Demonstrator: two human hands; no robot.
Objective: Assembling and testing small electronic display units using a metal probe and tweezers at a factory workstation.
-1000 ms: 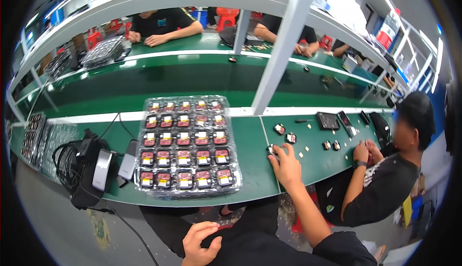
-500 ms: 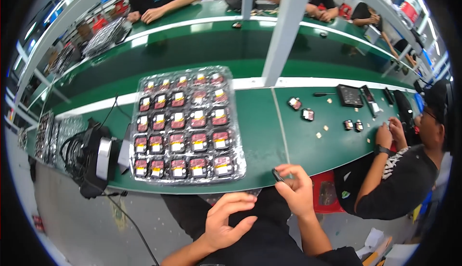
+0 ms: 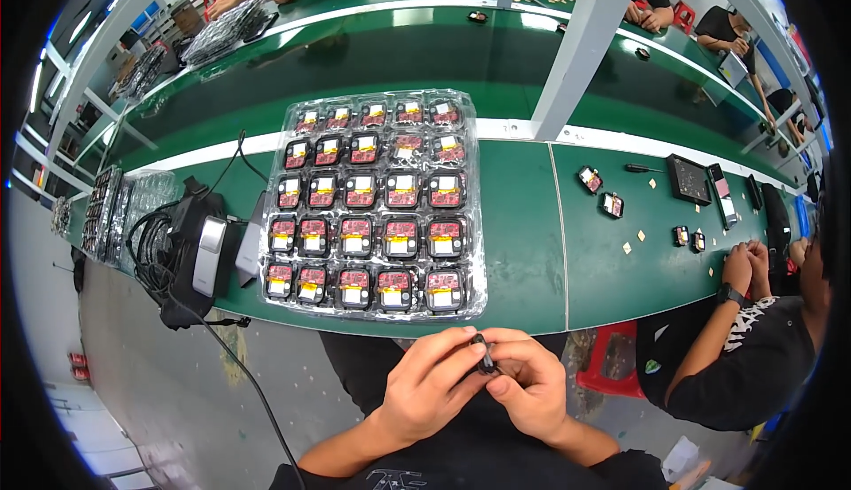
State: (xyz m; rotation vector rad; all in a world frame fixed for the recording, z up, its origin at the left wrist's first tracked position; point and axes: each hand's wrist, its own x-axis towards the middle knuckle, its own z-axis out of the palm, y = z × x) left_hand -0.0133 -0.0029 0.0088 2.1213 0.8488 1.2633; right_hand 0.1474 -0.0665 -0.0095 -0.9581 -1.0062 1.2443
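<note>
black piece [image 3: 485,359]: one, small, held in the air between both sets of fingertips, just off the near edge of the counter [image 3: 525,255]; mostly covered, so its face cannot be made out.
left grip [image 3: 425,388]: thumb and fingertips pinching the black piece from its left.
right grip [image 3: 536,388]: thumb and curled fingers pinching the same piece from its right.
step in hand: by the look of it, two-handed handling of this single piece.
next move calls for: probably light, steady fingertips, the piece being so small.
clear tray [image 3: 477,264]: five rows of five, twenty-five square modules [image 3: 355,238], red with pale labels, mostly black-rimmed.
loose modules [image 3: 612,204]: four, right of the seam [image 3: 561,242]; two nearer the tray, two near the co-worker's hands [image 3: 749,268].
pale chips [image 3: 641,235]: about five, scattered.
others there: one screwdriver [image 3: 640,169], one black box [image 3: 689,180].
</note>
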